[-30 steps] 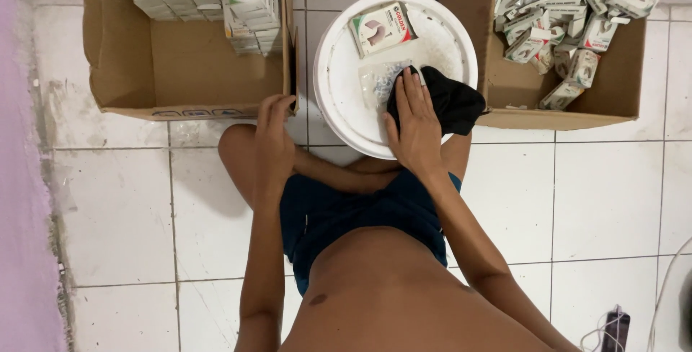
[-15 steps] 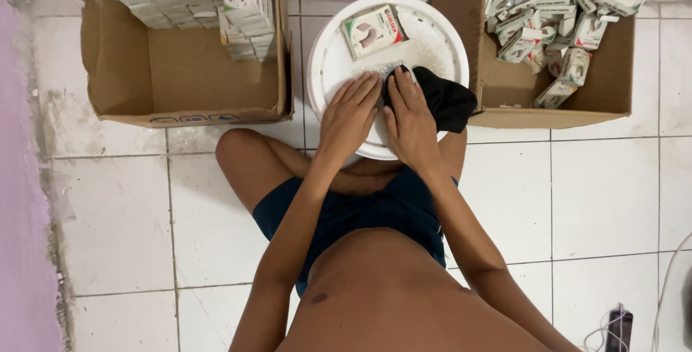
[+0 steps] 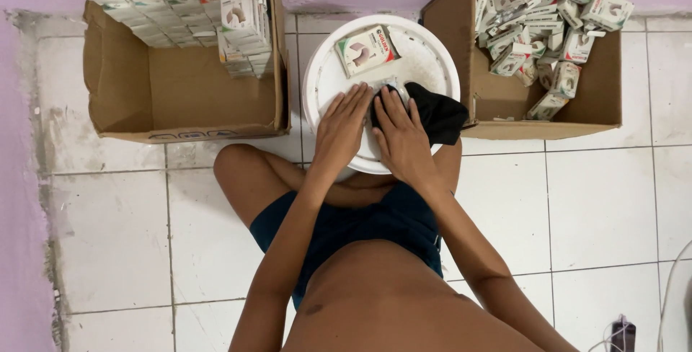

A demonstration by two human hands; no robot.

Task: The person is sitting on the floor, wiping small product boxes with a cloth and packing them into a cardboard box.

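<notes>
Both hands rest on a round white lid [image 3: 432, 53] in front of my crossed legs. My left hand [image 3: 340, 130] lies flat on the lid with fingers spread. My right hand [image 3: 401, 134] presses down beside it on a small clear-wrapped item [image 3: 394, 86], partly hidden under the fingers. A black cloth [image 3: 437, 116] lies under and to the right of my right hand. One small white-and-green carton [image 3: 366, 50] lies on the lid's far part.
A cardboard box [image 3: 180, 92] at the left holds neatly stacked small cartons along its far side. Another cardboard box [image 3: 504, 103] at the right holds several loose cartons. White floor tiles surround me; a purple wall runs along the left and back. A dark small device lies at bottom right.
My left hand moved from the left box's edge onto the white lid, next to my right hand. My right hand stayed on the wrapped item.
</notes>
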